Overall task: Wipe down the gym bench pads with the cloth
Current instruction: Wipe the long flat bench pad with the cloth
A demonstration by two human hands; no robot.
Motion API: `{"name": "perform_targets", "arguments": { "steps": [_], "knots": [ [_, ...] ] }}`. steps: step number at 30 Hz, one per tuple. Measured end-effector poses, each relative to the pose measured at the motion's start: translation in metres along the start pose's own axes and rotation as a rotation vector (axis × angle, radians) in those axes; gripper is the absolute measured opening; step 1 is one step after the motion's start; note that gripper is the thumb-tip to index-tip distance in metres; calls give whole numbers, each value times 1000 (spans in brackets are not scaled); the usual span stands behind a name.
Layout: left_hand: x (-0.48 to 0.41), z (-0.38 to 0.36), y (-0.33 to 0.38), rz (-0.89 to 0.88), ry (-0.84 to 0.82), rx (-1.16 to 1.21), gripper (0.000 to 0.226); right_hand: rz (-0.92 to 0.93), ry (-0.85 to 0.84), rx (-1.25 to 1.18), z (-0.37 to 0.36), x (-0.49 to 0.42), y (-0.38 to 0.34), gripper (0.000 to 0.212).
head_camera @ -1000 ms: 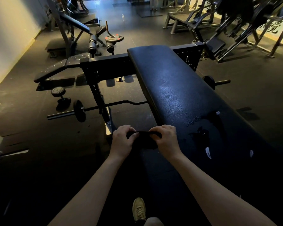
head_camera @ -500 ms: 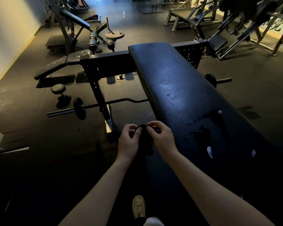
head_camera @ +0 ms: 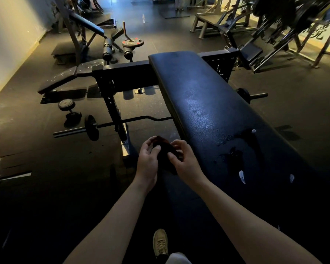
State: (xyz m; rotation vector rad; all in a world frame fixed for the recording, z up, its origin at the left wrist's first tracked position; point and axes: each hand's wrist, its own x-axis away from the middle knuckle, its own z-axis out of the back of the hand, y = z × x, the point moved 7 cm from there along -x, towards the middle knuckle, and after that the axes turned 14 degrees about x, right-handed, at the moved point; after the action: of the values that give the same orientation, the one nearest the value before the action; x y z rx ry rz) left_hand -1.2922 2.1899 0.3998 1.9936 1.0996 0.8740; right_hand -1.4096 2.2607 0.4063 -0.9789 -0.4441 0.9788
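Note:
A long black bench pad runs from the lower right up to the middle of the view. Its leather has torn patches near the right. Just left of the pad's near edge I hold a small dark cloth bunched between both hands. My left hand grips its left side with thumb and curled fingers. My right hand pinches its right side. Neither the cloth nor my hands touch the pad.
The bench's black steel frame crosses behind the pad. A curl bar with plates and a dumbbell lie on the rubber floor at left. Another bench and machines stand further back. My shoe shows below.
The cloth, stretched flat between both hands a second ago, is now gathered into a bunch. My hands have come closer together and turned inward.

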Motion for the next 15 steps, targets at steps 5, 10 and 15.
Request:
{"name": "perform_targets", "arguments": {
  "steps": [5,10,15],
  "knots": [
    [7,-24,1,-24,-32,-45,34,32,48,19,19,4,-4,32],
    [8,-48,-11,-139,-157,-314,27,-46,162,68,57,3,3,27],
    [0,-78,-41,-122,-287,-495,30,-43,351,403,102,6,26,24]
  ]
}}
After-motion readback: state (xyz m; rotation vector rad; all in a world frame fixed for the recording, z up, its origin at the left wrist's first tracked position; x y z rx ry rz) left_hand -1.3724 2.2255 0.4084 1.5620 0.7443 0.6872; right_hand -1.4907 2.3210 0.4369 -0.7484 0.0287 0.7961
